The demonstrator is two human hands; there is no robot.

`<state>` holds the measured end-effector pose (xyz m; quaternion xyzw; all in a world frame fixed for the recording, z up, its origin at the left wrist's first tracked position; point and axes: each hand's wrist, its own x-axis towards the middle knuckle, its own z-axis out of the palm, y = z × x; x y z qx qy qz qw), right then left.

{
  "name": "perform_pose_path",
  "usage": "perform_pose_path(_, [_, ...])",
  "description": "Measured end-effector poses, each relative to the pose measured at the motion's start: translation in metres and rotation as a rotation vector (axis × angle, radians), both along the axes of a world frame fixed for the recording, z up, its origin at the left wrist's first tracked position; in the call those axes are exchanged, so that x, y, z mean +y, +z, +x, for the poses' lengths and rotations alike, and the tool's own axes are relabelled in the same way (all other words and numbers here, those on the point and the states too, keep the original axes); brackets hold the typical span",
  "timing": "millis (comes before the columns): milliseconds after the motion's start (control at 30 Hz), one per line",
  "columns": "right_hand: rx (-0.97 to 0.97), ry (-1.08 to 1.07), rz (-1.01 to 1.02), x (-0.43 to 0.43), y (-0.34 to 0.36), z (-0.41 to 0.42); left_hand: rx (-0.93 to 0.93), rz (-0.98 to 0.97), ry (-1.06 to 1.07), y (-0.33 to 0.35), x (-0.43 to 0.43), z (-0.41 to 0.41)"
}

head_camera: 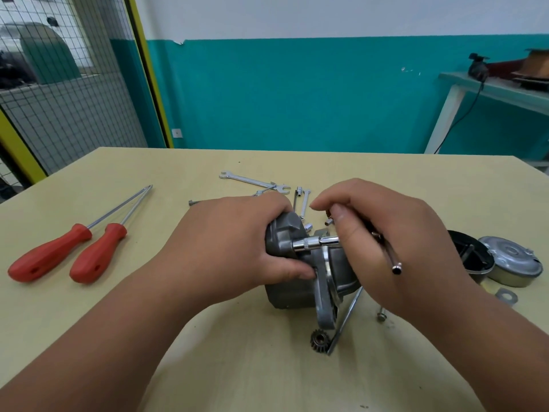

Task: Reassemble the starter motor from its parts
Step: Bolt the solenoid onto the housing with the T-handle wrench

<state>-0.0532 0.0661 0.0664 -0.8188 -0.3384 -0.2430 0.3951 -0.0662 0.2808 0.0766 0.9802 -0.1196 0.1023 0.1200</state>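
Workshop corner with a teal and white wall [297, 99] and a pale yellow table [386, 171]. The grey motor body [289, 288] sits on the table about dead centre, right in front of the person

The left hand [237, 242] is wrapped over the left end of the casting, fingers curled over the top and thumb tucked in at the near side. The right hand [395, 233] is closed round the handle of a chrome socket driver [307, 242], whose socket end lies sideways against the upper part of the body. I'm guessing it's on a bolt head there, can't actually see the bolt

My two cents for this step: keep the driver square to the fastener, run it in by finger feel first, and let the left hand take all the twist so the body doesn't skate around. Don't crank it hard, the aluminium threads probably strip easily

The body looks like dull grey cast metal with a brighter machined ring where two halves meet and a mounting ear hanging toward the near edge

Plenty is left to fit, I reckon: a small dark gear [319, 341] just in front, a long bolt [346, 318] leaning on the body, and a black can [469, 257] with a silver cap [511, 260] off to the right. There are two red screwdrivers [74, 248] on the left and spanners [252, 179] at the back
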Motion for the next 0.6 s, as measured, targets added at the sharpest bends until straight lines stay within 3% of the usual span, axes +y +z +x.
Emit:
perform_pose_path(333, [0.097, -0.001, -0.007, 0.001, 0.003, -0.003, 0.017, -0.053, -0.006, 0.000, 0.000, 0.000])
perform_pose_path(600, [-0.056, -0.021, 0.118, -0.024, 0.004, 0.015, 0.116, -0.074, -0.037, 0.005, 0.009, 0.001])
